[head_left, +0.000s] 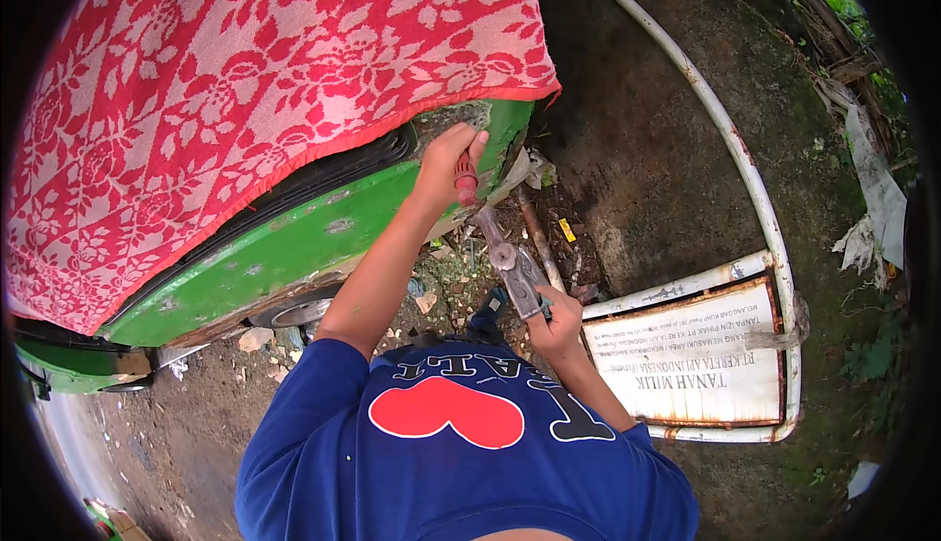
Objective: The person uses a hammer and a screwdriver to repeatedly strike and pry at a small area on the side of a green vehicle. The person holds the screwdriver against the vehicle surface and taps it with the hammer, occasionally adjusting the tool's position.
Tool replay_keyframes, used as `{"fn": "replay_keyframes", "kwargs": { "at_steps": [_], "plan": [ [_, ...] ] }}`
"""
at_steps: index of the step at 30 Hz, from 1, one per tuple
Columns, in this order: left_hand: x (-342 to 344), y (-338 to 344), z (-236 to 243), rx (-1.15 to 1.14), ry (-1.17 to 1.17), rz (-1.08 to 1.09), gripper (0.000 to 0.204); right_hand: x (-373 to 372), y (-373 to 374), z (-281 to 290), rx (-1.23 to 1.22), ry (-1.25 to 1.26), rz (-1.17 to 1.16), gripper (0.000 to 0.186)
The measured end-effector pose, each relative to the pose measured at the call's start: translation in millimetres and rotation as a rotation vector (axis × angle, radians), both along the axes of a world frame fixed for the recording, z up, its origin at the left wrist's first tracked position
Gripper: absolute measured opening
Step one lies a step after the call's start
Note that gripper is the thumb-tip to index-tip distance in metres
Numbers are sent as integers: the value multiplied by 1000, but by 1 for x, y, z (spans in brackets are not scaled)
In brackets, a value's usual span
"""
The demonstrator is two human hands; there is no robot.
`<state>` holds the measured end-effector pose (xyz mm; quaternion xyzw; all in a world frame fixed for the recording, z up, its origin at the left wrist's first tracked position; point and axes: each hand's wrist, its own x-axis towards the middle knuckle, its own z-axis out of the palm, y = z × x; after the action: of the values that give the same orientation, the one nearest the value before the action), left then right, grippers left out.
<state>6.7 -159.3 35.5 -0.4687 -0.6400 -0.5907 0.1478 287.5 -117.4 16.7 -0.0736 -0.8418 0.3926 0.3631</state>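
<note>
A worn tool (504,255) with a red ribbed handle and a long grey metal body slants between my two hands; I cannot tell its exact kind. My left hand (449,161) is closed round the red handle, beside the corner of a green car body (338,220). Lower down and to the right, my right hand (557,323) grips the tool's flat grey end, thumb along its edge. The car's green paint has several dull grey patches, one of them bare and rough near my left hand. A red and pink flowered cloth (294,61) covers the car's top.
To the right lies a bent white pipe frame (730,134) holding a rusty-edged white sign (701,355). A brown rod (539,242), a small yellow piece (568,230) and stones litter the dirt ahead. A wheel (302,314) shows under the car. Torn white plastic (875,188) hangs far right.
</note>
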Motion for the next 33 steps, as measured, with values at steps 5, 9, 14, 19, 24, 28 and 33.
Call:
{"fn": "replay_keyframes", "kwargs": {
  "at_steps": [5, 9, 14, 19, 24, 28, 33],
  "plan": [
    [0, 1, -3, 6, 13, 24, 31, 0, 7, 6, 35, -73, 86, 33],
    [0, -10, -8, -2, -64, 10, 30, 3, 10, -7, -15, -78, 26, 33],
    [0, -19, -12, 0, -76, -23, 33, 7, 10, -8, -219, -187, -25, 34],
    [1, -17, -12, -35, -163, -94, 31, 8, 18, -20, -250, -135, -99, 33],
    [2, -3, -20, -50, -108, -88, 28, 13, 27, -23, -359, -136, -142, 32],
    [7, 6, -27, -65, -151, -151, 27, 19, 33, -32, -369, -120, -186, 31],
    [3, 16, -36, -66, -149, -147, 27, 24, 37, -33, -471, -146, -196, 29]
  ]
}}
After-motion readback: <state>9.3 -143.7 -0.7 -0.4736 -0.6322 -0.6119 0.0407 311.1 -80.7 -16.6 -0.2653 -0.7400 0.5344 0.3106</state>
